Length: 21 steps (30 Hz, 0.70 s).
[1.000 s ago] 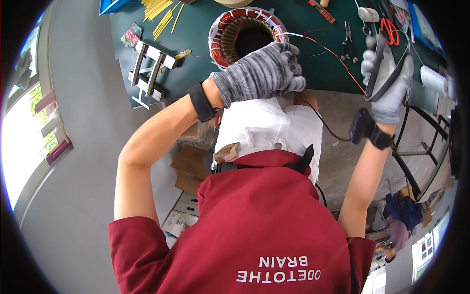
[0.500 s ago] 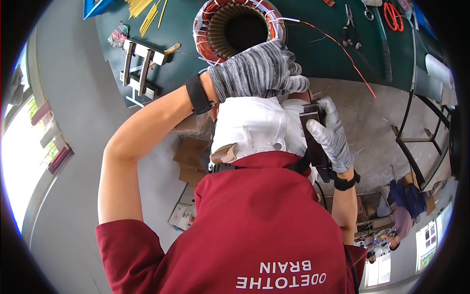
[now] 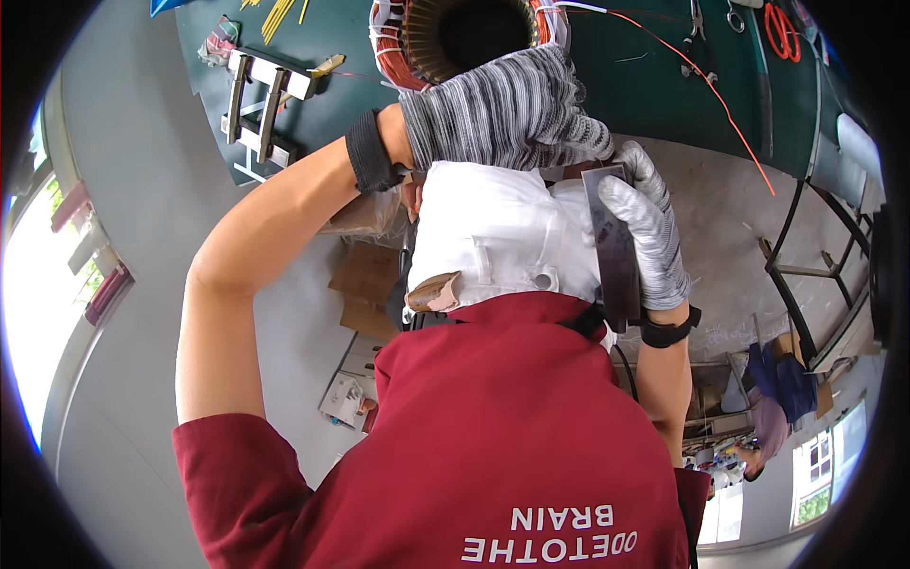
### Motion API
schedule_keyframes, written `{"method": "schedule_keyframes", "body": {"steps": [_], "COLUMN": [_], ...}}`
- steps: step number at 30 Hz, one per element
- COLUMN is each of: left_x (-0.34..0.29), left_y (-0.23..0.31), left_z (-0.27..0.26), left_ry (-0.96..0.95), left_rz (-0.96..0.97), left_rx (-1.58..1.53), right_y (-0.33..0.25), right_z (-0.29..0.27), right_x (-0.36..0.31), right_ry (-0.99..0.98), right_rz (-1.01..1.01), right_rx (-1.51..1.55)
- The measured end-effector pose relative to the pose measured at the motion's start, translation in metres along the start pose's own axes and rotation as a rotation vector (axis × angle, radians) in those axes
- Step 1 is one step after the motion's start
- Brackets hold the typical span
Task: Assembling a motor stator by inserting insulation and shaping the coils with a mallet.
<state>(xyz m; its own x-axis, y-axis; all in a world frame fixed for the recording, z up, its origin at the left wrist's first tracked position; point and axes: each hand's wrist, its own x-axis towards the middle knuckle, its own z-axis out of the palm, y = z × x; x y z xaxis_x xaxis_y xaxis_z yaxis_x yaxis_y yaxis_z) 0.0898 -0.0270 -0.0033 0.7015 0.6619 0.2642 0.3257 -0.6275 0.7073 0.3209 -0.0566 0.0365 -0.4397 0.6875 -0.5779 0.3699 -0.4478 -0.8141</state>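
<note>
My left hand [image 3: 512, 109], in a grey-and-black striped knit glove, lies across the near edge of a motor stator [image 3: 391, 43] wound with orange wire and tied with white lacing. Its fingers curl downward, and whatever they may hold is hidden. My right hand [image 3: 654, 228], in a pale grey glove, grips a dark flat rectangular block [image 3: 616, 251] upright beside my white trousers. The block's upper end comes close to the left fingertips. A red wire [image 3: 706, 81] with a white sleeve at its start trails from the stator to the right, over the table edge.
On the green table [image 3: 645, 114] stands a metal frame with two bars [image 3: 256, 104] at left. Pliers [image 3: 697, 33], small scissors [image 3: 735, 17] and an orange-red looped thing [image 3: 782, 33] lie far right. A black metal rack [image 3: 801, 270] stands right; cardboard boxes [image 3: 365, 284] sit below. Another person [image 3: 770, 422] is behind.
My right hand has raised the dark block slightly toward my left hand and turned its broad face into view. The stator and table sit higher in the picture.
</note>
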Motion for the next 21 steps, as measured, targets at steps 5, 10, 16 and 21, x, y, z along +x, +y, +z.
{"method": "schedule_keyframes", "body": {"steps": [5,10,16,21], "left_x": [-0.005,-0.005,0.001,0.0], "left_y": [0.001,0.002,-0.004,0.003], "left_z": [0.0,0.004,0.005,-0.003], "left_ry": [-0.052,-0.011,-0.005,0.004], "left_rz": [-0.045,-0.032,0.018,0.017], "left_rx": [0.016,0.056,0.051,-0.106], "right_y": [0.003,-0.002,0.0,-0.012], "right_z": [-0.011,0.013,0.003,0.006], "right_x": [-0.023,0.012,-0.01,-0.004], "right_ry": [-0.097,-0.112,0.086,-0.119], "right_rz": [0.28,0.266,0.133,0.3], "right_rx": [0.489,0.601,0.382,0.682]}}
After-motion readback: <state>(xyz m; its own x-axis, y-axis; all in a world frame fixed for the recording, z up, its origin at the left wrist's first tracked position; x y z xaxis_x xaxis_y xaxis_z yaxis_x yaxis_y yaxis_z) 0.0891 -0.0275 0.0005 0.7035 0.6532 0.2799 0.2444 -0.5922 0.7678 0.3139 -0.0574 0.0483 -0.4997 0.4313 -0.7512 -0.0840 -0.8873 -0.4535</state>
